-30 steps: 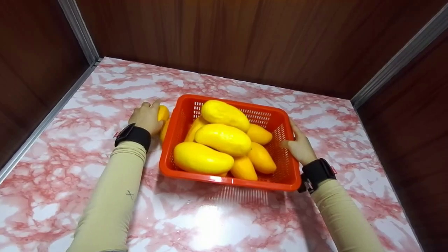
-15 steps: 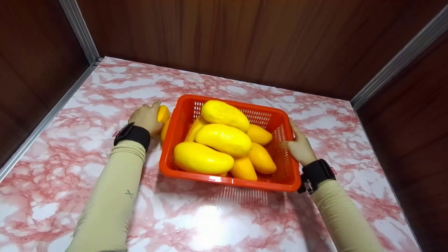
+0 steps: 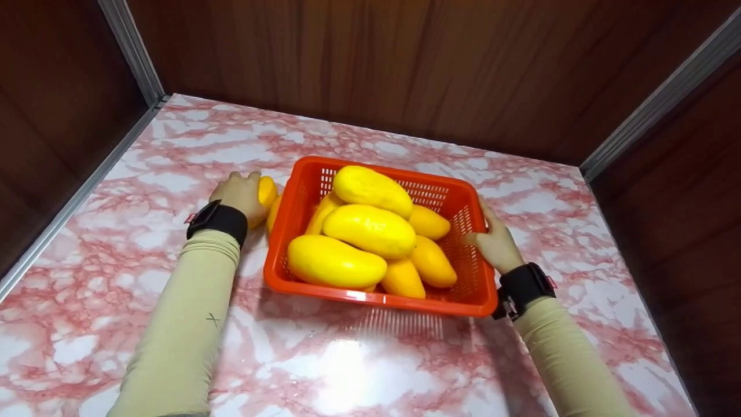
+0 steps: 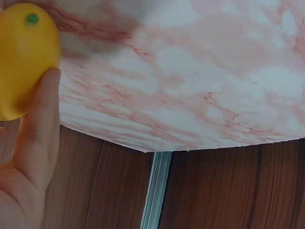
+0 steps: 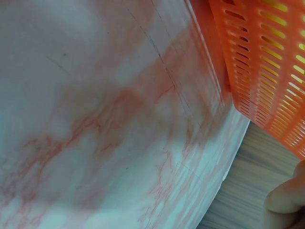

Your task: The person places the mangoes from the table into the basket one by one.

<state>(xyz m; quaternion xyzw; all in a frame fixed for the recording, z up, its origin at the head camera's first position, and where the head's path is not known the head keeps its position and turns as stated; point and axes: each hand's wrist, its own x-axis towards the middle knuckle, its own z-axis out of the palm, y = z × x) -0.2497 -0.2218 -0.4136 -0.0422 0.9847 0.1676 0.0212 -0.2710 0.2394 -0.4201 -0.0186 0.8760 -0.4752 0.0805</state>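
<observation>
A red-orange plastic basket (image 3: pixel 370 299) with slotted walls sits mid-table, holding several yellow mangoes (image 3: pixel 369 231). At its right side my right hand (image 3: pixel 496 246) grips the rim, thumb on the inside; the right wrist view catches a few curled fingers (image 5: pixel 284 200) by the slotted wall. Outside the basket's left wall, my left hand (image 3: pixel 238 194) holds a mango (image 3: pixel 267 190) from its left side. The left wrist view shows that mango's end with a green stem spot (image 4: pixel 32 18) and a finger along it. Another mango (image 3: pixel 274 213) lies between it and the basket, partly hidden.
The pink and white marbled table (image 3: pixel 289 359) is bordered by dark wood panels (image 3: pixel 405 69) at the back and both sides. Grey metal strips (image 3: pixel 136 52) run along the panel corners.
My left hand has shifted slightly left and toward me, with the mango drawn a little away from the basket. The right hand and basket have stayed in place.
</observation>
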